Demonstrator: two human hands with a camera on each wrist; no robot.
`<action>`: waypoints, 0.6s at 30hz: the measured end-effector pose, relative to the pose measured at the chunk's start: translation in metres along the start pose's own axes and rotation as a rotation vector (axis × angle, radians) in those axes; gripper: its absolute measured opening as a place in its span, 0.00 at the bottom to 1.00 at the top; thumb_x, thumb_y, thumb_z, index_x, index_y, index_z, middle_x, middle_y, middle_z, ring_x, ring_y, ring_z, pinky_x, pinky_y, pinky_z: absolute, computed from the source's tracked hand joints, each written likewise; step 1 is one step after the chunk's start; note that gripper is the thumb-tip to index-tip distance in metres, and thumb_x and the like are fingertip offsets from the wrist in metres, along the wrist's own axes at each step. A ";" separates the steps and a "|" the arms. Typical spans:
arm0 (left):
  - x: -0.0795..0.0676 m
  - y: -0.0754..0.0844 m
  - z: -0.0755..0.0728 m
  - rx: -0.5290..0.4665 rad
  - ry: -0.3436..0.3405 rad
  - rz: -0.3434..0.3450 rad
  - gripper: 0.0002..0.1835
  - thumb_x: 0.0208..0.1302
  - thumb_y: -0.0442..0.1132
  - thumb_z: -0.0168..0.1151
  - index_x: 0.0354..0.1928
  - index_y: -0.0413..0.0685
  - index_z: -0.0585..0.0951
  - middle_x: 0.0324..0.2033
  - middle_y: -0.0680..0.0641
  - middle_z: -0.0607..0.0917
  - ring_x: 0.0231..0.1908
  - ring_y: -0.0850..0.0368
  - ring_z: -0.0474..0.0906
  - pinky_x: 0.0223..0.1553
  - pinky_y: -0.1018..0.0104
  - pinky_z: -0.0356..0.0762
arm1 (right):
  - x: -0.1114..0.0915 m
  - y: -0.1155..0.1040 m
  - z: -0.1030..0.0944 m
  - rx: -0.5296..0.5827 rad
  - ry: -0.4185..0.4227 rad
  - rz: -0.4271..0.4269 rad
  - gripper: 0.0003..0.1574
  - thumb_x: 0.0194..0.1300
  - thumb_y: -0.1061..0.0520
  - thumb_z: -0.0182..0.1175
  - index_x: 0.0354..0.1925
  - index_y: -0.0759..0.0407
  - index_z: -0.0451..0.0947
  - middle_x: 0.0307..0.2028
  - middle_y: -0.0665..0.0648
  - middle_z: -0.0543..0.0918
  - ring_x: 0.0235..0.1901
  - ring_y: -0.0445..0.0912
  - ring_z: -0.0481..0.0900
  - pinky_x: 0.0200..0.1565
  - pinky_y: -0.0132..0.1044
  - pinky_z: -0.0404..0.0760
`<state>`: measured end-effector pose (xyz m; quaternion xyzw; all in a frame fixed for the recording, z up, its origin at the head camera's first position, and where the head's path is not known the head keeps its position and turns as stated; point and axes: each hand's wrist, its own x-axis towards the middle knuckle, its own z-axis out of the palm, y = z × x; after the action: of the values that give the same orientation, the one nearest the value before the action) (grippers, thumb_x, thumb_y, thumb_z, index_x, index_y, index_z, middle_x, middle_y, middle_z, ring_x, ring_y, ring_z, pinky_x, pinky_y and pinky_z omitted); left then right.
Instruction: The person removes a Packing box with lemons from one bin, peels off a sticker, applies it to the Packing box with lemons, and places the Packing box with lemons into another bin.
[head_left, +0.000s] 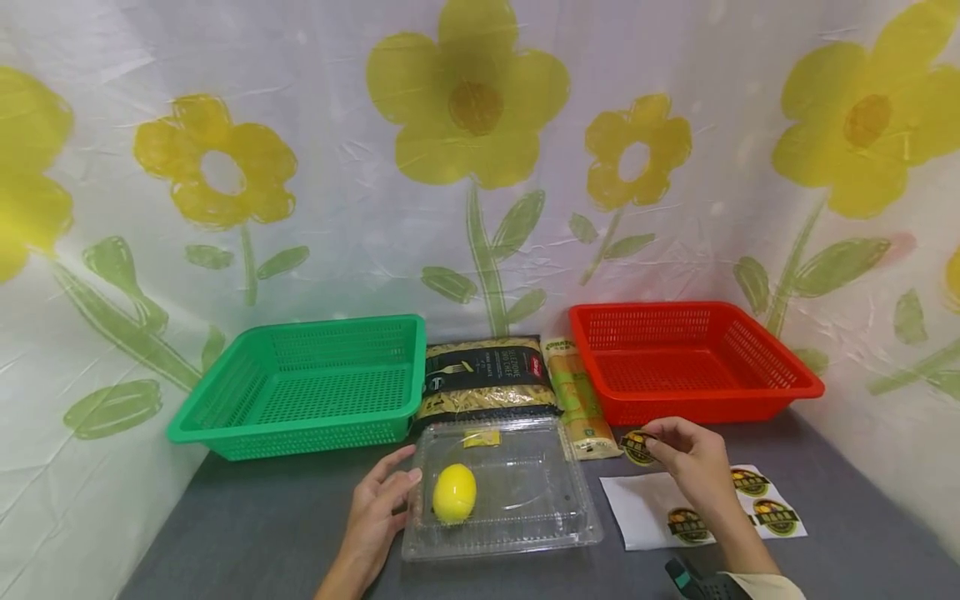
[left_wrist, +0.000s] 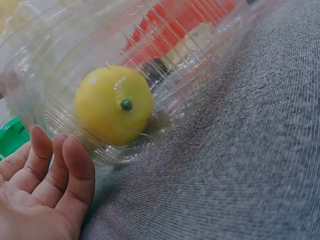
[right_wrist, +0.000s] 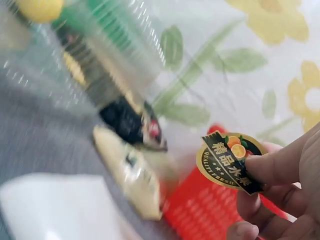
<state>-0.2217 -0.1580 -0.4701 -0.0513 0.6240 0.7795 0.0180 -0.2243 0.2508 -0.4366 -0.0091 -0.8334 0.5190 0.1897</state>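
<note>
A clear plastic clamshell box (head_left: 517, 492) stands closed on the table, with a yellow lemon (head_left: 454, 493) inside at its left. In the left wrist view the lemon (left_wrist: 114, 105) shows a small green stem end through the plastic. My left hand (head_left: 378, 508) rests its fingertips against the box's left side, thumb near the rim. Between thumb and fingers my right hand (head_left: 693, 462) pinches a round black and gold fruit sticker (right_wrist: 227, 162), held above the table right of the box. Below that hand lies a white sticker sheet (head_left: 637, 508) with several similar stickers.
A green basket (head_left: 300, 446) stands at the back left and a red basket (head_left: 690, 408) at the back right. Between them lie a dark pasta bag (head_left: 487, 375) and a long yellow-green packet (head_left: 581, 400). A flowered curtain (head_left: 330, 167) hangs behind.
</note>
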 end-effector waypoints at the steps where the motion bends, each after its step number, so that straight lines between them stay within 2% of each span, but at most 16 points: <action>1: 0.000 0.000 0.000 0.000 0.002 -0.001 0.33 0.68 0.42 0.67 0.72 0.44 0.68 0.22 0.56 0.75 0.25 0.62 0.71 0.25 0.66 0.78 | 0.002 -0.004 0.002 0.029 -0.019 -0.010 0.07 0.65 0.66 0.67 0.43 0.64 0.85 0.35 0.59 0.85 0.31 0.42 0.79 0.31 0.34 0.83; 10: 0.000 0.000 -0.003 0.005 0.001 -0.001 0.33 0.68 0.43 0.67 0.71 0.44 0.68 0.22 0.56 0.76 0.24 0.61 0.72 0.25 0.66 0.78 | 0.015 -0.033 0.021 0.191 -0.116 -0.094 0.09 0.65 0.68 0.66 0.44 0.69 0.83 0.36 0.60 0.84 0.32 0.42 0.78 0.33 0.32 0.83; 18: 0.001 0.000 -0.002 -0.001 -0.014 0.000 0.34 0.69 0.42 0.66 0.72 0.43 0.66 0.23 0.56 0.78 0.23 0.60 0.73 0.25 0.64 0.79 | 0.025 -0.053 0.034 0.138 -0.153 -0.118 0.08 0.64 0.69 0.66 0.43 0.66 0.84 0.36 0.61 0.85 0.32 0.47 0.79 0.31 0.38 0.84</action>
<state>-0.2222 -0.1595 -0.4704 -0.0458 0.6236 0.7801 0.0226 -0.2489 0.2030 -0.3964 0.0929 -0.8068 0.5623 0.1558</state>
